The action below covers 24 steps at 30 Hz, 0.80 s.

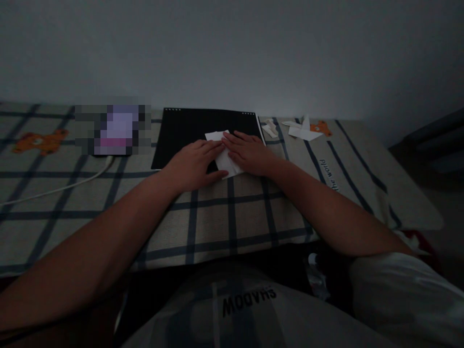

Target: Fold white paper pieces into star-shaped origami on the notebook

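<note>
A folded white paper [220,137] lies on a black board [181,135] set on a plaid cloth surface [224,217]. My left hand [192,164] rests flat on the paper's left part, fingers together and pointing right. My right hand [246,152] presses flat on its right part, fingers pointing left. The fingertips of both hands meet over the paper. Neither hand grips anything; both lie palm down. Much of the paper is hidden under the hands.
A blurred-out device [114,129] with a white cable [54,189] lies at the back left. Folded white paper pieces [302,130] and a small scrap [270,128] sit at the back right. A bare wall rises behind. The surface's edge drops off at the right.
</note>
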Each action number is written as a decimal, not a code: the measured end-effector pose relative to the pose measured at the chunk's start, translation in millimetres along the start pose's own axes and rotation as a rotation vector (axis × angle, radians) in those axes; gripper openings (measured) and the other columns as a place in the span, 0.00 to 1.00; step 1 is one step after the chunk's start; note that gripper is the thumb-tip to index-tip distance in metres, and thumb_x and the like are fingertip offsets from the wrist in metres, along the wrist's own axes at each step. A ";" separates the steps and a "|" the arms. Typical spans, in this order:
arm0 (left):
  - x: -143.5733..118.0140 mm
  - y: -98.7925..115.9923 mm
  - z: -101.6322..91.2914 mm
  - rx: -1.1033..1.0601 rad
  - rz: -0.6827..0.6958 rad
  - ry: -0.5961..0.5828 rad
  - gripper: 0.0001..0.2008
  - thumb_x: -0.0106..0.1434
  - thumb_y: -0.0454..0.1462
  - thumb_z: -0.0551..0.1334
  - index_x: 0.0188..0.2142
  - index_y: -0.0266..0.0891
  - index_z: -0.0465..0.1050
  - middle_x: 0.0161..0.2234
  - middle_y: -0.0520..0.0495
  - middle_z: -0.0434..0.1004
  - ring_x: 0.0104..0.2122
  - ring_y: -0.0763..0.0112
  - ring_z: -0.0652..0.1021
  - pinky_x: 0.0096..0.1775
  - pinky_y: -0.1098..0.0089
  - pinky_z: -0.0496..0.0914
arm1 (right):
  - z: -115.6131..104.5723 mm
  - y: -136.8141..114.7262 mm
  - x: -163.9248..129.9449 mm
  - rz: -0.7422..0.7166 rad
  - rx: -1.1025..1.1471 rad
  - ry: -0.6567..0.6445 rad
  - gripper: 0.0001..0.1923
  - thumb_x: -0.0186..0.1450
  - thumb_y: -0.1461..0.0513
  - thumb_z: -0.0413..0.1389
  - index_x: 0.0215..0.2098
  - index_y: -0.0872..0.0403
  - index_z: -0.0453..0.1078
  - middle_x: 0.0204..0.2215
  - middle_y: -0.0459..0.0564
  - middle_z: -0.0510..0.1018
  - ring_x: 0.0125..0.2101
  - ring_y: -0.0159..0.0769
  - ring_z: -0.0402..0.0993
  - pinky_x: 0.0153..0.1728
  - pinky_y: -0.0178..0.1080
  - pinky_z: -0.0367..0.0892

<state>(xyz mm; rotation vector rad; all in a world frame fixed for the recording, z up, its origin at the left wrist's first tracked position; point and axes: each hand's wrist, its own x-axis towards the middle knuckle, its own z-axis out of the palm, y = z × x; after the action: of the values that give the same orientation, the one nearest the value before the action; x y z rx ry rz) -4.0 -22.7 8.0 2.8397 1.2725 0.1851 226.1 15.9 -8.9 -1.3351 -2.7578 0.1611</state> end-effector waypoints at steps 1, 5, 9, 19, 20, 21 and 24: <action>0.0 0.0 -0.3 0.005 0.005 -0.004 0.39 0.75 0.53 0.56 0.75 0.29 0.62 0.75 0.32 0.65 0.70 0.43 0.69 0.71 0.49 0.62 | 1.1 0.7 0.5 -0.001 0.004 0.001 0.33 0.80 0.56 0.42 0.80 0.55 0.56 0.81 0.55 0.54 0.79 0.54 0.51 0.75 0.61 0.54; 0.9 0.5 -2.1 0.018 0.002 -0.015 0.38 0.75 0.53 0.57 0.74 0.31 0.65 0.74 0.33 0.66 0.70 0.42 0.70 0.70 0.49 0.64 | 4.9 6.4 3.5 -0.014 0.039 0.029 0.33 0.80 0.54 0.41 0.80 0.52 0.56 0.81 0.53 0.55 0.79 0.54 0.52 0.75 0.63 0.54; 1.6 2.8 -3.7 0.036 -0.034 -0.020 0.37 0.74 0.54 0.57 0.74 0.34 0.66 0.74 0.34 0.68 0.70 0.44 0.70 0.70 0.50 0.64 | 2.8 19.7 4.9 -0.068 0.130 0.093 0.32 0.81 0.53 0.40 0.80 0.52 0.56 0.80 0.54 0.57 0.78 0.48 0.56 0.76 0.59 0.55; 1.1 1.9 -1.3 0.042 -0.031 -0.011 0.38 0.75 0.54 0.57 0.74 0.31 0.66 0.73 0.34 0.68 0.71 0.45 0.69 0.70 0.51 0.63 | -1.0 27.9 -2.1 -0.130 0.066 0.066 0.30 0.81 0.54 0.43 0.77 0.55 0.64 0.78 0.57 0.61 0.77 0.49 0.58 0.76 0.57 0.55; 1.0 1.7 -1.0 0.041 -0.028 -0.009 0.38 0.75 0.54 0.57 0.74 0.30 0.66 0.74 0.33 0.68 0.71 0.44 0.69 0.71 0.51 0.63 | -1.1 25.0 -2.7 -0.119 0.051 0.070 0.30 0.82 0.54 0.43 0.77 0.55 0.64 0.78 0.56 0.61 0.77 0.51 0.58 0.75 0.58 0.56; 0.9 1.5 -0.8 0.037 -0.026 -0.007 0.38 0.75 0.53 0.57 0.74 0.30 0.66 0.74 0.32 0.67 0.72 0.44 0.68 0.71 0.51 0.62 | -1.3 22.3 -3.1 -0.108 0.040 0.074 0.30 0.82 0.54 0.42 0.77 0.54 0.64 0.79 0.55 0.60 0.76 0.51 0.59 0.75 0.59 0.56; 0.6 1.1 -0.5 0.021 -0.041 -0.009 0.37 0.76 0.53 0.58 0.75 0.32 0.65 0.75 0.33 0.65 0.74 0.43 0.66 0.73 0.47 0.59 | -1.6 16.5 -3.1 -0.075 0.019 0.081 0.30 0.81 0.55 0.43 0.77 0.53 0.63 0.79 0.55 0.60 0.76 0.53 0.59 0.74 0.61 0.57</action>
<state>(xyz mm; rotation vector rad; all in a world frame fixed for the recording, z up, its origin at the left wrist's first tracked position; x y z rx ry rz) -2.9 -23.0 8.6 2.8257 1.3370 0.1587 241.1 23.7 -9.5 -1.2035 -2.7265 0.1259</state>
